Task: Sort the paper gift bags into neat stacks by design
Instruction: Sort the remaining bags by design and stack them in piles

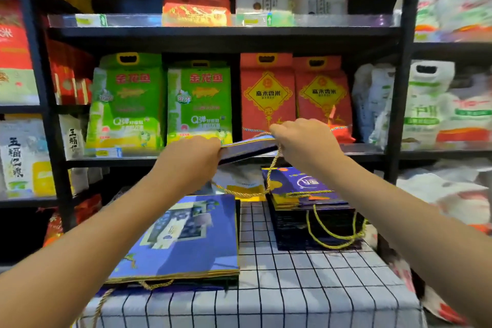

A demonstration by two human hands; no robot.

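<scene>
Head view, held item: a folded paper gift bag [249,147], dark blue with gold edging, is raised at frame centre above the counter [292,287], seen nearly edge-on and tilted.
Left hand [198,156]: fingers curled round the left end of the held bag; grasping it.
Right hand [303,138]: fingers curled over the right end of the same bag; grasping it.
Cord handle [271,168]: a gold rope hangs from the held bag and drapes down toward the stacks below.
Left stack [186,237]: lower centre-left of the frame, flat on the counter, blue bags with a photo-collage print, edges fairly even.
Right stack [306,189]: centre-right, dark purple-blue bags with a round logo, gold cords spilling over the front edge.
Unsorted item: a pale bag [239,180] lies behind and between the two stacks, partly hidden.
Counter covering: white cloth with a black grid.
Background: black shelving [226,34] holding green, red and white rice sacks across the upper frame.
Step in hand (judgement): one bag is lifted for identification and squaring before placement.
Design of held bag: cannot be told; only its edge shows.
Next move (judgement): turn the bag face-up, match its print to a stack, lower it square on top, and keep the dangling cord from snagging the right stack.
</scene>
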